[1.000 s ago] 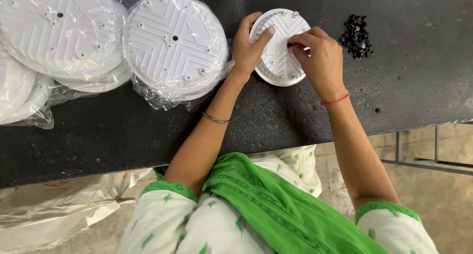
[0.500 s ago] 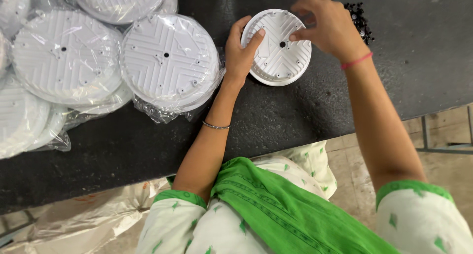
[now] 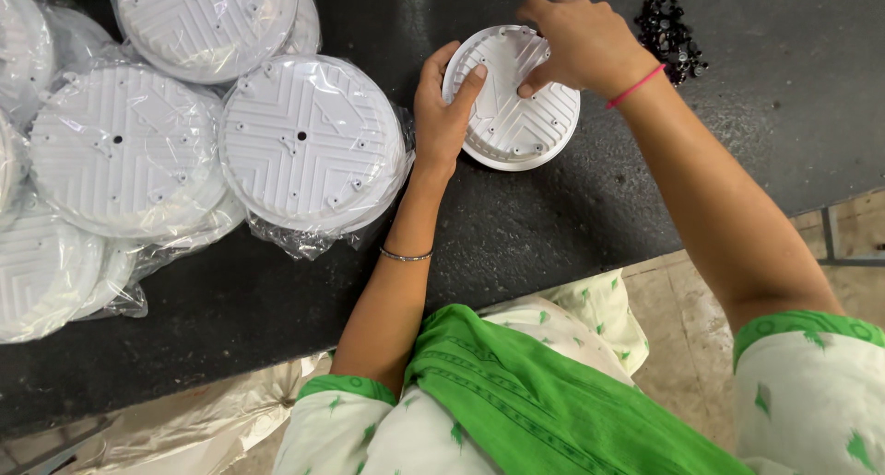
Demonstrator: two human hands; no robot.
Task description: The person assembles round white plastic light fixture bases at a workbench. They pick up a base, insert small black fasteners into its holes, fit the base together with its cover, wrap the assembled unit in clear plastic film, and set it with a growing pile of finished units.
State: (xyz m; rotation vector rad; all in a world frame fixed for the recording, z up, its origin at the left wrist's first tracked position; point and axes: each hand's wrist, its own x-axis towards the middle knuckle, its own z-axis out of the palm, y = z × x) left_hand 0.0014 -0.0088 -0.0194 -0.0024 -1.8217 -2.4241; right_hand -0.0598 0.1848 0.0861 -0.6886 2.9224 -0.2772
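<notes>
Resting on the dark speckled worktop, one round white plastic disc: shallow rim, ribbed face with chevron-like grooves, several small screw bosses near the edge. Left hand cupped against the disc's left rim, fingers curled over the edge, holding it steady; thin metal bangle on that wrist. Right hand over the disc's upper right part, fingertips pinched narrow and pressed to the ribbed face; whether anything sits between them cannot be told. Pink band on the right wrist. Just right of the right hand, a small heap of black screws, apart from the disc. Left of the left hand, a stack of like white discs in clear plastic bags, the nearest just beside the left thumb; more bagged discs farther left and above, overlapping. Worktop edge runs toward the person; below it, a tiled floor and clear plastic sheeting. White garment with green print and a green scarf in the foreground. Against the earlier views: the disc now lies flatter and lower on the worktop, the right hand has moved from its rim onto its face, and the screw heap shows uncovered.
</notes>
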